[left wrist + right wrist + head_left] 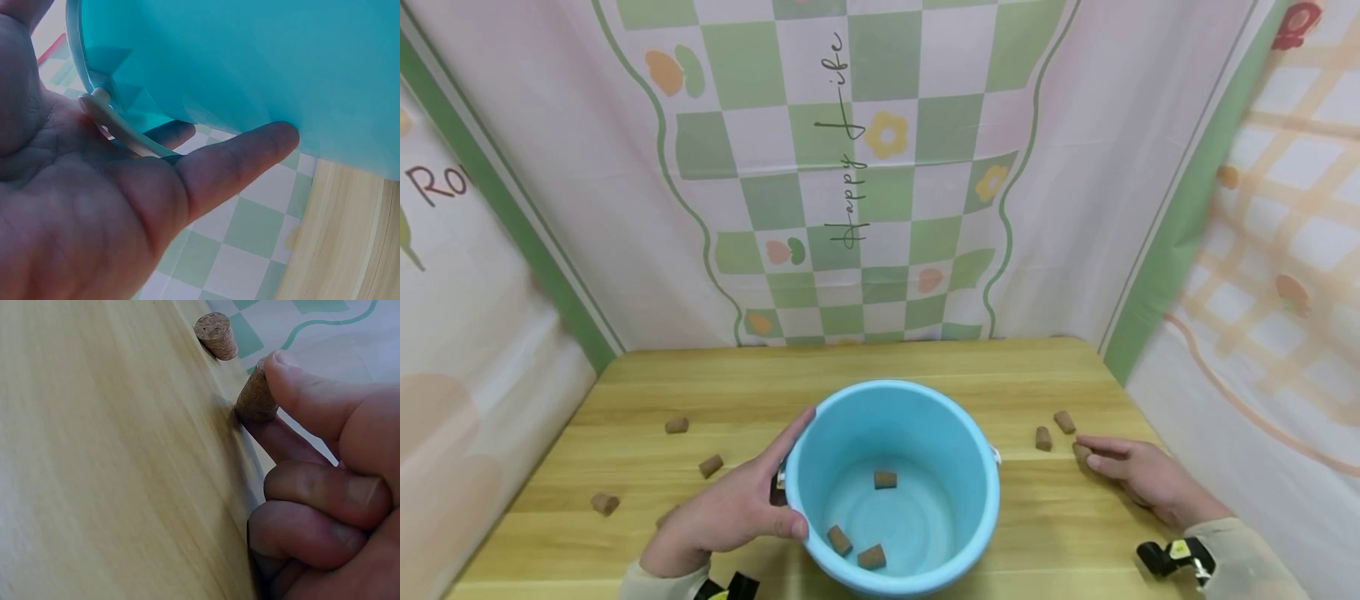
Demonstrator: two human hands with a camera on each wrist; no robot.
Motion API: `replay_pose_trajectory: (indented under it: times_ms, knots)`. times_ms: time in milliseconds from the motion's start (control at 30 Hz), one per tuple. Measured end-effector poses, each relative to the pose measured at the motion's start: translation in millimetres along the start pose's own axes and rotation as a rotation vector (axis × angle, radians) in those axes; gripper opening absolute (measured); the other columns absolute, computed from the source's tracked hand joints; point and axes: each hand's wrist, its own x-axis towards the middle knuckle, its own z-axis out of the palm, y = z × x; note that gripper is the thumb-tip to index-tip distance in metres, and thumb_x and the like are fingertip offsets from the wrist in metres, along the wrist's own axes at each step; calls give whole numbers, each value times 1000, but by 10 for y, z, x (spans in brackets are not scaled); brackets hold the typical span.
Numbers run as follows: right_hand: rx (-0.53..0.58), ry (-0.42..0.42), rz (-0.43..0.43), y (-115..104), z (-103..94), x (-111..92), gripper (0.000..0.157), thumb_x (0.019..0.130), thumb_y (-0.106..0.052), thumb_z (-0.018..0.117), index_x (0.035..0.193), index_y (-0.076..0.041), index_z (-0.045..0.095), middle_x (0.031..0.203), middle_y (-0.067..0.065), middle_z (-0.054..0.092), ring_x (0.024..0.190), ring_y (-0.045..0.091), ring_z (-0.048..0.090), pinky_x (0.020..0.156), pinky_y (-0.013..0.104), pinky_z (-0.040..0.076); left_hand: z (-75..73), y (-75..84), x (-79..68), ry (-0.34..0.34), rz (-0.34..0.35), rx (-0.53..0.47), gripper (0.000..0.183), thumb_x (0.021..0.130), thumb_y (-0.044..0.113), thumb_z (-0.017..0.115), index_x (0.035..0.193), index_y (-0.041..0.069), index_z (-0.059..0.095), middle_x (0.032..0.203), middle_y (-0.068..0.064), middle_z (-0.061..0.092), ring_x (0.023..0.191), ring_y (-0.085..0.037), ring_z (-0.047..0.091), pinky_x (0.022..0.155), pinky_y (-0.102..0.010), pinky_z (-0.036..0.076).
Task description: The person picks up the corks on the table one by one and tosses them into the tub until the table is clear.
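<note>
A light blue bucket stands on the table with three brown cork stoppers inside, one of them a cork near the middle of its floor. My left hand rests against the bucket's left side, thumb and fingers spread along the rim. In the left wrist view, fairly straight fingers touch the outer wall, and the white handle lies by the palm. Over at the right, my right hand pinches a cork stopper between thumb and index finger, low over the tabletop; its other fingers are curled.
Just beyond the right hand lie two more corks, one upper and one lower. Several corks, including a cork, are scattered on the wooden table at left; one is partly behind the left forearm. Printed curtains enclose the table.
</note>
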Motion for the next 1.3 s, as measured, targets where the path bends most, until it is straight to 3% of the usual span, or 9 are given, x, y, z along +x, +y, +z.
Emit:
replay_pose_trajectory:
  times_ms: [200, 267, 433, 600, 867, 1000, 1167, 1233, 1300]
  knots:
    - [30, 59, 40, -13, -20, -20, 63, 87, -43, 63, 137, -8, 47, 136, 11, 46, 113, 10, 47, 81, 19, 46, 2, 2, 18, -16, 26, -10, 103, 82, 33, 73, 150, 29, -4, 148, -13, 23, 121, -30, 43, 88, -47, 46]
    - [89, 96, 77, -23, -33, -24, 63, 87, -42, 64, 138, -9, 46, 129, 6, 54, 88, 0, 55, 67, 19, 48, 2, 1, 23, -16, 31, -5, 104, 82, 33, 73, 150, 28, -4, 148, -12, 23, 121, -30, 43, 88, -47, 45]
    - [369, 103, 131, -12, -81, -19, 46, 90, -32, 64, 134, -24, 52, 108, -10, 64, 44, 1, 33, 41, 20, 37, 3, 1, 20, -6, 21, 3, 104, 81, 34, 73, 150, 29, -4, 148, -12, 24, 121, -29, 43, 89, -46, 45]
    - [642, 13, 56, 18, -115, -27, 25, 96, -22, 55, 115, -35, 63, 110, -10, 65, 43, 1, 36, 39, 18, 35, 1, -2, 19, -5, 21, 3, 104, 81, 33, 74, 150, 29, -4, 148, -12, 23, 121, -30, 43, 88, -47, 45]
    - [977, -204, -109, -88, -115, -49, 34, 104, -14, 32, 122, -21, 59, 122, 1, 60, 46, 2, 36, 40, 17, 34, -5, 3, 27, -9, 36, 10, 105, 81, 33, 74, 151, 28, -4, 147, -13, 25, 120, -30, 44, 87, -47, 46]
    - [1042, -283, -166, -207, -121, -26, 37, 105, -15, 26, 127, -20, 55, 128, -1, 56, 48, 2, 34, 41, 16, 31, -7, 13, 27, -4, 25, 15, 105, 81, 33, 74, 151, 28, -4, 147, -12, 26, 119, -29, 45, 87, -46, 46]
    - [1081, -343, -198, -402, -100, -23, 40, 105, -15, 25, 143, -25, 33, 133, 1, 52, 48, 2, 30, 40, 16, 27, -5, 14, 20, -5, 23, 8, 104, 81, 33, 74, 151, 29, -4, 148, -12, 25, 120, -29, 44, 87, -46, 46]
    - [1096, -371, -211, -502, -73, -34, 40, 105, -14, 24, 143, -26, 33, 134, 1, 50, 49, 3, 28, 41, 15, 26, -3, 13, 14, -5, 21, 4, 104, 81, 32, 74, 151, 28, -4, 148, -13, 25, 120, -30, 44, 88, -46, 46]
    - [1110, -401, -230, -598, -44, -47, 38, 105, -13, 23, 132, -24, 48, 135, 2, 49, 49, 3, 27, 41, 16, 25, 2, 14, 6, -5, 15, -3, 104, 81, 31, 74, 150, 29, -4, 148, -13, 24, 121, -30, 43, 88, -46, 46]
